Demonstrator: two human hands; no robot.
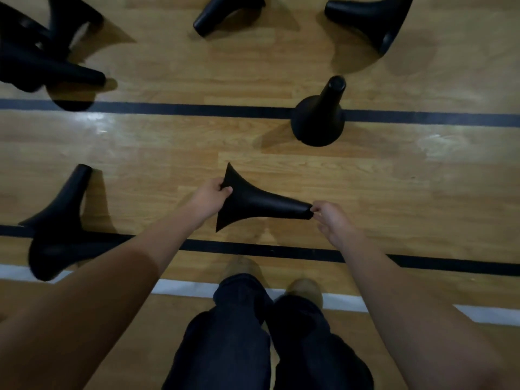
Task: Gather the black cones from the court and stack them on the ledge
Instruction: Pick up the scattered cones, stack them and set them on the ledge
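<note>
Dark trousers (242, 342) and two tan shoes (305, 288) fill the bottom of the view, standing on a wooden court floor (281, 68) across a white line (183, 287). Both bare forearms reach forward over a black line (253, 249).

Between the hands, a black cone, the held cone (259, 202), is lifted clear of the floor and lies sideways, its flared base to the left and its narrow tip to the right. The left hand (213, 194) grips the rim of the base, fingers curled over the edge. The right hand (329, 218) pinches the tip between thumb and fingertips. The hands are apart, one at each end of the cone.

Ahead of the right hand, an upright cone (320, 116) stands on a second black line (183, 108). Left of the left hand, a tipped cone (64, 204) leans over, with a blurred dark shape just below it that cannot be made out. Farther ahead lie a fallen cone (222, 15) and a far right cone (371, 18), both on their sides. Far ahead of the left hand, a pile of cones (42, 57) overlaps, blurred.
</note>
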